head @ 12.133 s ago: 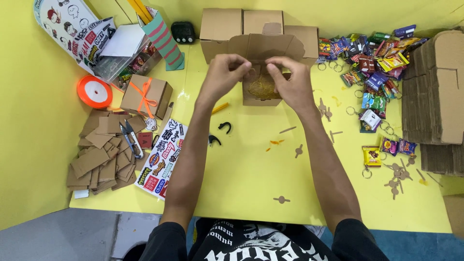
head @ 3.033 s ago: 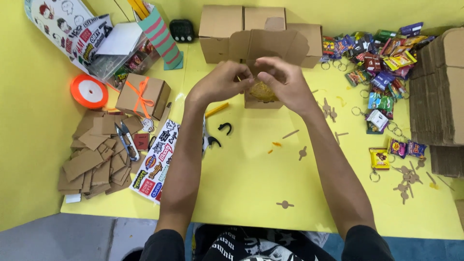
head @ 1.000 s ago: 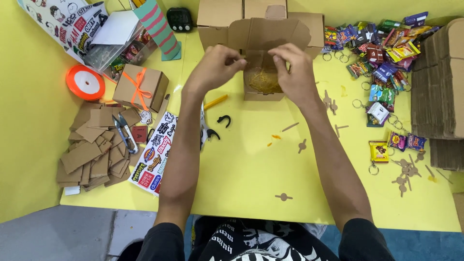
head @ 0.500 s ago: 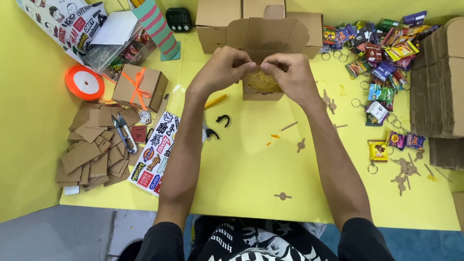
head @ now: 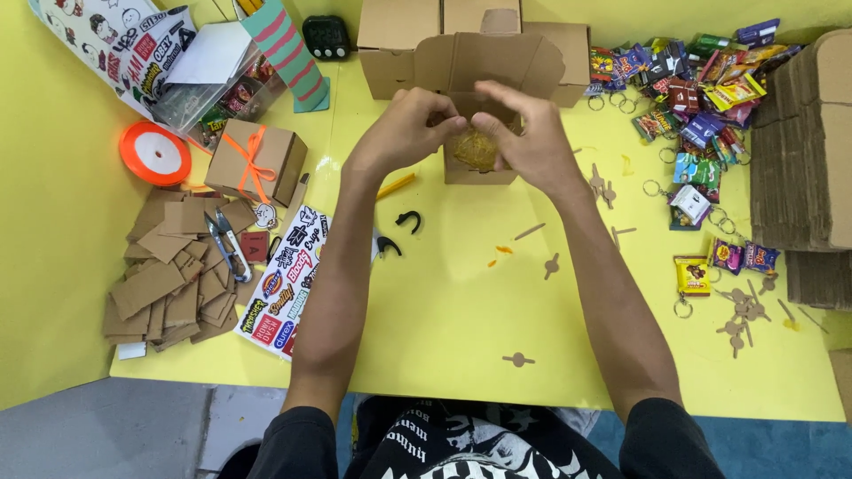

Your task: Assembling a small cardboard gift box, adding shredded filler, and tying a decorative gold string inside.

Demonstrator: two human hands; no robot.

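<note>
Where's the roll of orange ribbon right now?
The orange ribbon roll lies flat on the table's far left, beside the ribbon-tied cardboard box, above the cardboard scraps.

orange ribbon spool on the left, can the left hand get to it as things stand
Probably yes. The orange ribbon spool lies flat on the yellow table, uncovered, left of the ribbon-tied box. The left hand is busy at the open cardboard box, so it would have to let go first.
</note>
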